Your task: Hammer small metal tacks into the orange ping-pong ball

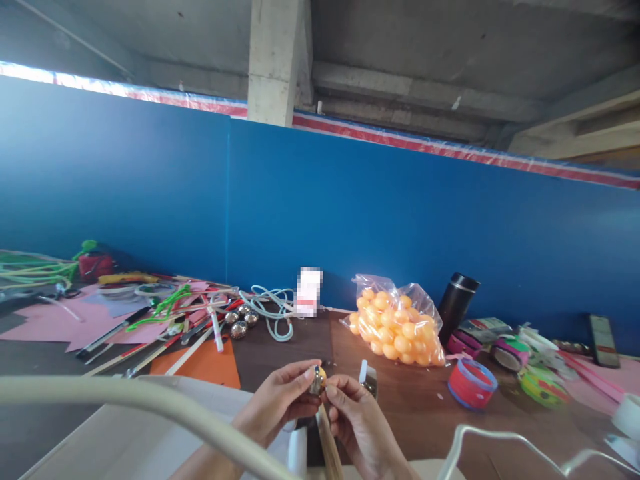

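Near the bottom middle of the head view, my left hand (283, 400) pinches a shiny silver jingle bell (316, 380) between thumb and fingers. Yellow shows at the bell's far side. My right hand (357, 417) is closed in a pinch right beside the bell; what its fingertips hold is too small to make out. Below both hands runs a wooden stick (327, 443), with a white roll-like thing (297, 450) to its left. Just beyond my right hand, partly hidden by it, is a small dark object with a pale upright strip (364, 372).
Several silver bells (239, 327) lie left of a pale coiled cord (275, 313). Sticks and pink paper (40, 320) cover the left side. A bag of orange balls (395, 327), a black bottle (457, 307) and tape rolls (471, 383) stand right. A blue partition (375, 213) closes the back.
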Action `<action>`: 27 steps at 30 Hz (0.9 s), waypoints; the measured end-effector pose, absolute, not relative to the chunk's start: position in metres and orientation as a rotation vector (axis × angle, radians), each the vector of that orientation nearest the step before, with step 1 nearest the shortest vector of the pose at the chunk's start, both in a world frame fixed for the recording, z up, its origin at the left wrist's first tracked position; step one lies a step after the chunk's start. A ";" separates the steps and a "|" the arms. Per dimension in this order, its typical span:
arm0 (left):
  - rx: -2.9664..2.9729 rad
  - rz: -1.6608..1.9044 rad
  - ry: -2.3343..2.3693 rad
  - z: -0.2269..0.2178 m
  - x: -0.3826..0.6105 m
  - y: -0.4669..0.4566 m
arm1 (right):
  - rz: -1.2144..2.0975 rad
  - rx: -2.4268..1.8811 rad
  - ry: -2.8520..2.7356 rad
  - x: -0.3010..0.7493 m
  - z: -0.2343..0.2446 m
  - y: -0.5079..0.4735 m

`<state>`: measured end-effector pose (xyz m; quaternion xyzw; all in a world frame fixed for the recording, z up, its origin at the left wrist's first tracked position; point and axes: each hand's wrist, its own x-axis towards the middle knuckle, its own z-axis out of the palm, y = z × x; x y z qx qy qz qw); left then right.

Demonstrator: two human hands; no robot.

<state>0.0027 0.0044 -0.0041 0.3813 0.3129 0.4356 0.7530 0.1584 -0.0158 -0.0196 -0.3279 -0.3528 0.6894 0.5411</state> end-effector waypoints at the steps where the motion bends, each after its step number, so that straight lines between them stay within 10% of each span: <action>1: 0.833 0.951 0.678 -0.005 0.003 0.005 | 1.641 -0.790 -0.834 0.158 -0.019 -0.016; 27: 0.845 0.908 0.704 0.003 0.001 0.003 | 1.672 -0.757 -0.794 0.158 -0.016 -0.019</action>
